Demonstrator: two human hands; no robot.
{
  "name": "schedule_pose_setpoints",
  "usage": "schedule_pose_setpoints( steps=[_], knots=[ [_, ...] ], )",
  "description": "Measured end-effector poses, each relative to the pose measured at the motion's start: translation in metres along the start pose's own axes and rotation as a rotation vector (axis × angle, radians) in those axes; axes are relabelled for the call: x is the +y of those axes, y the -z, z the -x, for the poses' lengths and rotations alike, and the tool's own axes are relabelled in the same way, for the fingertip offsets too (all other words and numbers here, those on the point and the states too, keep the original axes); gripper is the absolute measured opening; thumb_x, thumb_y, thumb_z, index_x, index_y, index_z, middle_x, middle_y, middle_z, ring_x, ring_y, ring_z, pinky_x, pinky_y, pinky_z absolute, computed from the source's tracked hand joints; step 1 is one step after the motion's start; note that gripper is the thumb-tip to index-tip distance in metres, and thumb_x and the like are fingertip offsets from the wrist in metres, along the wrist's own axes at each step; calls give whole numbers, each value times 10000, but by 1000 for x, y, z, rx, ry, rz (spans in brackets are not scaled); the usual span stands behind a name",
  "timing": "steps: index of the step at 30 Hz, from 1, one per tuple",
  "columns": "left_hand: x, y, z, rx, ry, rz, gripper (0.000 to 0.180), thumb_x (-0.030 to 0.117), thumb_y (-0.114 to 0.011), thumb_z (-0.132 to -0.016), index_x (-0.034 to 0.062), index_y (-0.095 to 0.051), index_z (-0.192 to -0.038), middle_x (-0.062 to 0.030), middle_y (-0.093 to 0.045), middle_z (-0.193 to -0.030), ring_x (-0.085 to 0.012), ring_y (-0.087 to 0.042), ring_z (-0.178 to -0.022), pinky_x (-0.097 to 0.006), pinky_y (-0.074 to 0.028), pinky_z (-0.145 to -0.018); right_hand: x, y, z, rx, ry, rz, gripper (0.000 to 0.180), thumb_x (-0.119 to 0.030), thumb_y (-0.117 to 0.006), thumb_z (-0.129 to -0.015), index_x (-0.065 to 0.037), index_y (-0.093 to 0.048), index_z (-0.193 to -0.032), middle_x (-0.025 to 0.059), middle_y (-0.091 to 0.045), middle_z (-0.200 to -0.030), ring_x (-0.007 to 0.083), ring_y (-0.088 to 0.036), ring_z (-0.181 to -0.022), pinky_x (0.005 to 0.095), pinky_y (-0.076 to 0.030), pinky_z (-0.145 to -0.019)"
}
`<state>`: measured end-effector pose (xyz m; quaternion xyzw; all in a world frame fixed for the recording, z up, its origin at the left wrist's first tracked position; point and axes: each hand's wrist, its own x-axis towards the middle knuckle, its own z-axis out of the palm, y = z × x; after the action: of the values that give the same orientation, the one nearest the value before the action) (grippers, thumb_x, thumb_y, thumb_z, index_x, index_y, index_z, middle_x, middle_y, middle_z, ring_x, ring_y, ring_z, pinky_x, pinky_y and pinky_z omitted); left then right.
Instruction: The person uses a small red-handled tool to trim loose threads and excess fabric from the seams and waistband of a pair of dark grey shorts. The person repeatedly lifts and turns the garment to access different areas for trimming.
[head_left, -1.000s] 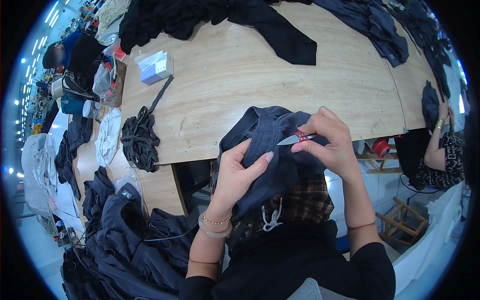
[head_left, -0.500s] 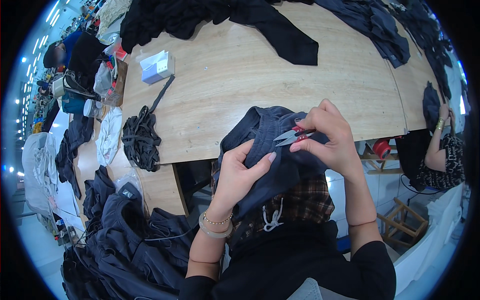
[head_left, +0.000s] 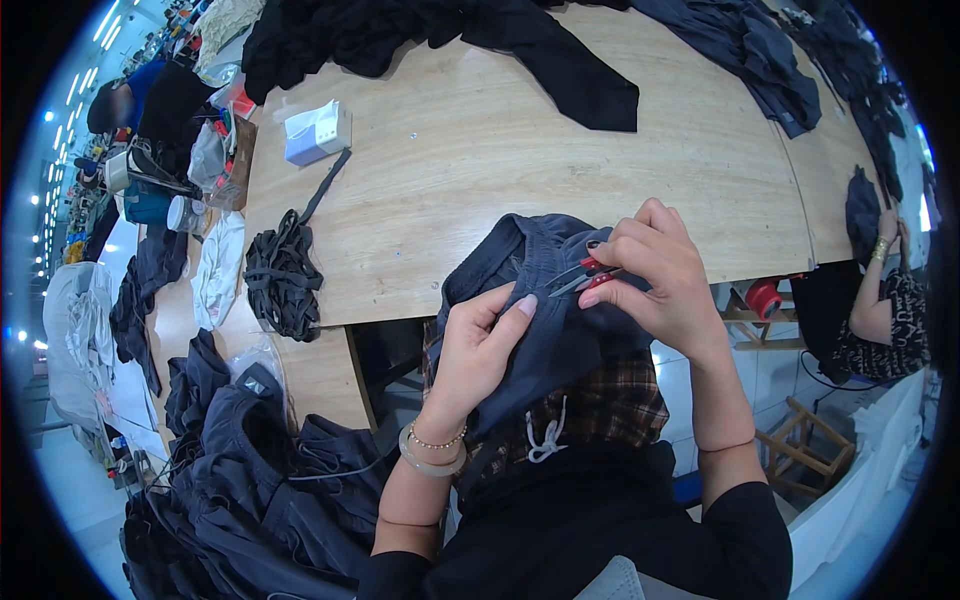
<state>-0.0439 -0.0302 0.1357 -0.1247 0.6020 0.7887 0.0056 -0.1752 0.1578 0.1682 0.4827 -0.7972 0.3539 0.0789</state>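
Now left hand (head_left: 480, 350) grasps navy garment (head_left: 550, 300); right hand (head_left: 655, 270) pinches red-handled snips (head_left: 585, 277) against it.

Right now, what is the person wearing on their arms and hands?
Both arms have black sleeves pushed up near the elbows. The left hand has a pale bangle and a thin beaded bracelet at the wrist, and light nail polish. The right hand has a dark-painted nail.

Two hands, the left hand (head_left: 478, 355) and right hand (head_left: 655, 275), are working one navy garment (head_left: 545, 300) with one pair of red-handled snips (head_left: 585, 275). One white box (head_left: 318, 132) and one bundle of black cords (head_left: 283, 275) are lying on the one bench (head_left: 480, 150).
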Motion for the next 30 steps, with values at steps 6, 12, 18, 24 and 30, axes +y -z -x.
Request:
schedule_pose_setpoints(
  steps=[6,12,18,24,30],
  knots=[
    [2,0,1,-30,-6,27,245,106,-549,-1015,-60,-693,-1123,8,-694,-893,-12,-554,-777,-183,-461,-685,-1,0,-4,-39,9,-60,354,-358,-811,-673,-97,-655,-854,-1,-581,-781,219,-483,-794,338,-376,-727],
    [0,5,0,-53,28,34,233,115,-552,-1018,-57,-707,-1040,46,-655,-815,10,-500,-714,-179,-392,-598,4,0,-6,-92,12,-199,363,-358,-819,-676,-76,-657,-836,14,-583,-748,212,-477,-740,331,-390,-670],
    [1,2,-1,12,-17,13,252,154,-599,-1014,-49,-722,-930,82,-612,-741,21,-448,-674,-181,-349,-563,3,7,-2,-100,-41,-195,379,-375,-823,-674,-58,-663,-805,19,-603,-712,192,-484,-692,322,-400,-585],
    [2,-2,-3,36,-13,6,273,166,-622,-1008,-48,-723,-872,104,-571,-697,23,-412,-655,-186,-315,-549,2,8,-3,-118,-6,-158,366,-386,-810,-686,-71,-658,-793,7,-588,-707,190,-471,-688,329,-398,-589],
    [-1,1,-3,30,-17,-4,280,154,-613,-1010,-45,-707,-836,120,-499,-664,19,-351,-634,-212,-257,-528,0,5,-9,-157,31,-178,371,-408,-791,-702,-78,-648,-795,13,-570,-713,210,-464,-724,341,-405,-628]
  ],
)
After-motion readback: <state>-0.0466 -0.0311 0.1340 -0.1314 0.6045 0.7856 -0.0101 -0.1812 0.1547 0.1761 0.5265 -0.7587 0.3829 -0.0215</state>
